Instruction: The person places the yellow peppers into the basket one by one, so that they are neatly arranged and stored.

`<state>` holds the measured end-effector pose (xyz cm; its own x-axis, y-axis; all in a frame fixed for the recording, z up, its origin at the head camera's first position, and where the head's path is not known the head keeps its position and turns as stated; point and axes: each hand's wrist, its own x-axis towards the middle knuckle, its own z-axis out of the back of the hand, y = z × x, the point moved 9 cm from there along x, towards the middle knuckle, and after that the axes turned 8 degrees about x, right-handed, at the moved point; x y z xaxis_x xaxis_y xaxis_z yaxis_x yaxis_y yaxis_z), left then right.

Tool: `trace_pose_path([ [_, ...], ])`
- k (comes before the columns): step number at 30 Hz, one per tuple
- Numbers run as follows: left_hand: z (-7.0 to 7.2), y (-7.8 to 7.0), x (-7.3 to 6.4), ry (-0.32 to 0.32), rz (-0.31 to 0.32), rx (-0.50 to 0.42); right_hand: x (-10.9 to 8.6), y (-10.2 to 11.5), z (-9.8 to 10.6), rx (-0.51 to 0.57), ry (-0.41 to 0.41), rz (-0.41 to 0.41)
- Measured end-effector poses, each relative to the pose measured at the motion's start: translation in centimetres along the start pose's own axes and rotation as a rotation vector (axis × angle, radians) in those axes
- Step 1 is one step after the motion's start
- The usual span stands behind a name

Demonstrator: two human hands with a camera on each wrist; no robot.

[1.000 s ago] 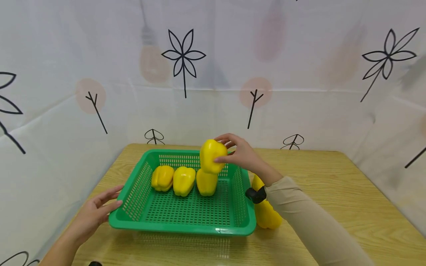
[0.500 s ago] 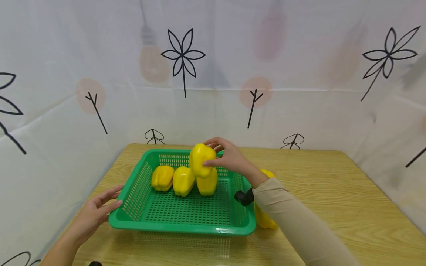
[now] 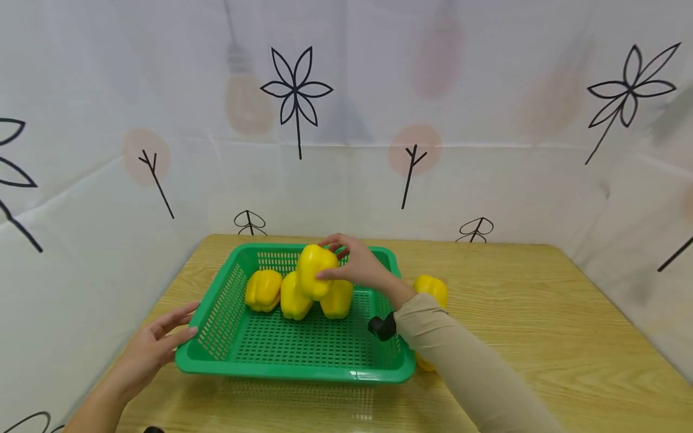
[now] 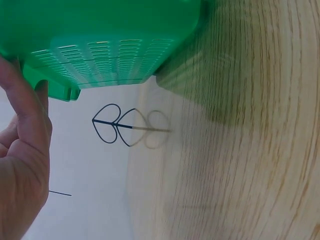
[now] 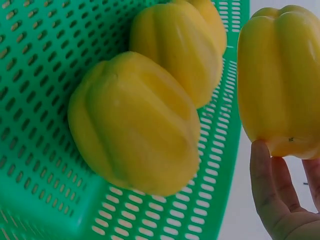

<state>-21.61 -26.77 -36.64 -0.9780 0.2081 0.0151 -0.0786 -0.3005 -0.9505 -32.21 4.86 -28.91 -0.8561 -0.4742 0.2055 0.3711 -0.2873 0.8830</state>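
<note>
My right hand [image 3: 360, 264] holds a yellow bell pepper [image 3: 313, 273] above the back half of a green plastic basket [image 3: 295, 371]. Thumb and fingertips grip one end of this pepper [image 5: 282, 82] in the right wrist view. Inside the basket, three more yellow bell peppers stand in a row: a left one [image 3: 263, 290], a middle one [image 3: 292, 300] and a right one [image 3: 338, 300], the last two partly covered by the held pepper. At the basket's left rim, my left hand [image 3: 151, 346] has its thumb over the edge and its fingertips hidden beneath.
Outside the basket's right wall, more yellow pepper [image 3: 431, 290] shows on the wooden table [image 3: 514, 313], partly behind my right sleeve [image 3: 455, 349]. A white patterned cloth [image 3: 346, 120] hangs behind the table. The black wrist camera [image 3: 382, 326] overlaps the basket's right side.
My right hand has carried its pepper left and lower, from over the right pepper to between the middle and right ones. My left hand and the basket stay put.
</note>
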Motion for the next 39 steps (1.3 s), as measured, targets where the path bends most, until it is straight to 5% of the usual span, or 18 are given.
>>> trace_pose_path([
  [20, 0.1, 0.0, -0.2, -0.013, -0.011, -0.041, 0.4, 0.5, -6.0, -0.037, 0.178, -0.011],
  [39, 0.1, 0.2, 0.1, -0.013, 0.022, -0.038, -0.2, 1.1, -12.8, -0.252, 0.456, 0.08],
])
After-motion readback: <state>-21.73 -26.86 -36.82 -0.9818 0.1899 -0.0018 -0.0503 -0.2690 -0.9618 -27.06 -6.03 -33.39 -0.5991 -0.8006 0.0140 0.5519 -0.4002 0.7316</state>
